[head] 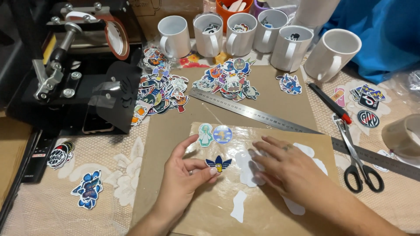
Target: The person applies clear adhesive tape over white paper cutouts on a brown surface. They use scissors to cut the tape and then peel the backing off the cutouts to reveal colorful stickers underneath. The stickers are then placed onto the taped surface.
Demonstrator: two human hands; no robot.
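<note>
I see the left hand (183, 177) pinching a blue-yellow sticker (218, 163) at its fingertips. The right hand (284, 168), fingers spread flat, presses the clear film (227, 196). Beyond its fingers the steel ruler (262, 117) borders the cardboard; scissors (356, 159) lie just outside.

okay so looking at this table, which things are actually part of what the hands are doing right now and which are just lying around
In use:
left hand pinching a blue and yellow sticker
right hand flat on the clear film sheet
two round stickers on the film
white cut-outs

Lying about:
scissors
metal ruler
white mugs
sticker pile
mug press
tape roll
</note>
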